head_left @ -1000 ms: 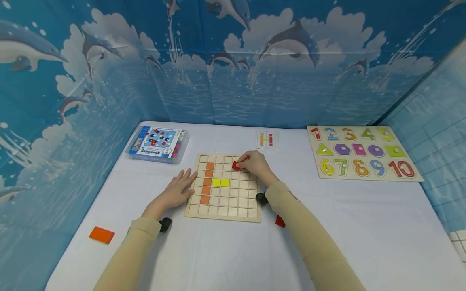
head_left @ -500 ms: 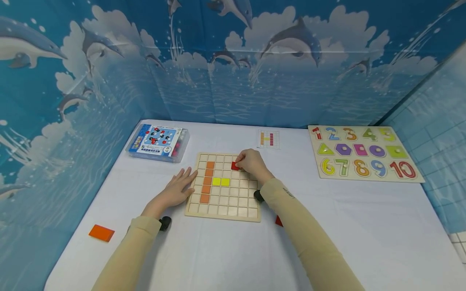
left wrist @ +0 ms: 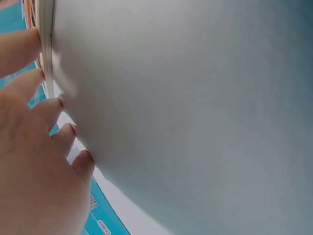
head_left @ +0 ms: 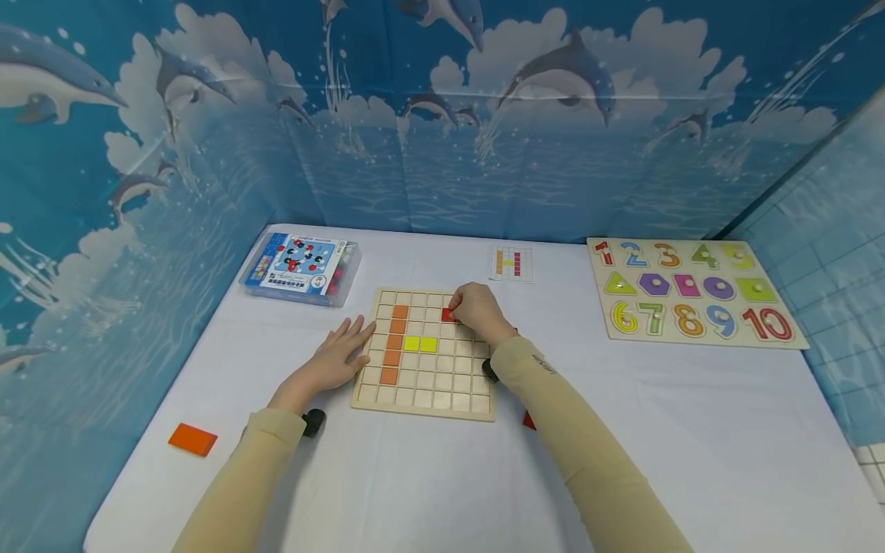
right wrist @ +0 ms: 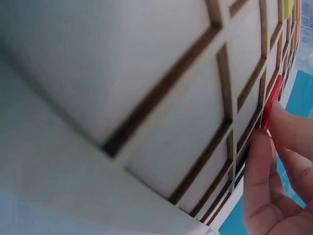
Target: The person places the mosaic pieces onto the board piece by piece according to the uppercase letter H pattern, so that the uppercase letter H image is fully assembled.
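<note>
My right hand (head_left: pixel 478 311) is over the far side of a wooden grid board (head_left: pixel 422 403), thumb and fingertips pinching a red square tile (head_left: pixel 448 314). In the right wrist view the red tile (right wrist: pixel 272 100) sits at a grid square, with the thumb on its edge. Along the board's left side a column of several orange tiles (head_left: pixel 392 358) lies in the squares. Two yellow tiles (head_left: pixel 419 344) stand beside that column. My left hand (head_left: pixel 336 359) is spread flat, fingertips and thumb touching the board's left edge, also visible in the left wrist view.
Behind the board lies a small pattern card (head_left: pixel 512 263). A clear box (head_left: pixel 302 265) with a printed lid stands back left, and a number-and-shape puzzle board (head_left: pixel 694 293) back right. An orange piece (head_left: pixel 193 439) lies at left. Another red piece (head_left: pixel 528 420) shows partly behind the right sleeve.
The red tile was tilted in my right fingers and now lies flatter on the board. The right forearm has shifted slightly left. My left hand has stayed at the board's edge.
</note>
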{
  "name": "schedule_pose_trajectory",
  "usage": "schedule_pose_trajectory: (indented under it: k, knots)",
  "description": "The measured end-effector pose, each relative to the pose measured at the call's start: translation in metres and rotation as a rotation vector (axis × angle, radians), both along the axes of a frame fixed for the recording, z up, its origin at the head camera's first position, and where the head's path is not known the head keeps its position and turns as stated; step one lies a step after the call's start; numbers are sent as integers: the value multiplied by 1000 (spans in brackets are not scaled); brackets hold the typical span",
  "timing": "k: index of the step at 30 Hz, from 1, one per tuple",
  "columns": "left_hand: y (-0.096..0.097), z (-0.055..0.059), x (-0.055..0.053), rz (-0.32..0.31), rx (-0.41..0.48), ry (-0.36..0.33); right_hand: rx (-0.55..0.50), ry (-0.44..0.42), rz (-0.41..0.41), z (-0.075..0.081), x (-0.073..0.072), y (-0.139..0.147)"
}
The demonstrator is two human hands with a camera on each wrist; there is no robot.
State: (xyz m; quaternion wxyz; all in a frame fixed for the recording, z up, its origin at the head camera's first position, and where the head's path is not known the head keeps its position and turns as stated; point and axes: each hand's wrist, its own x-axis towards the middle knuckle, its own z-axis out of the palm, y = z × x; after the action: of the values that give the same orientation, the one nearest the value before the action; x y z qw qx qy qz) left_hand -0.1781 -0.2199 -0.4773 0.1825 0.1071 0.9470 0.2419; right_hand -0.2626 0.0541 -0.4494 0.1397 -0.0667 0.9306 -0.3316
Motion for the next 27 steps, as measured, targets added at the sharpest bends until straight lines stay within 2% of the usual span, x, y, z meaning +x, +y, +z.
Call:
schedule_pose_trajectory:
  k: [3, 8, 16, 27]
  knots:
    - [1, 1, 0, -1, 3, -6, 19, -10, 15, 1, 1, 1]
    - [1, 1, 1, 0, 1, -3, -39, -32, 28, 3, 2, 10]
    - [1, 0, 0, 5, -4, -1, -116, -114, 72, 7, 5, 48]
    - [1, -2, -1, 5, -14, 5, -122, -151, 14, 0, 16, 95]
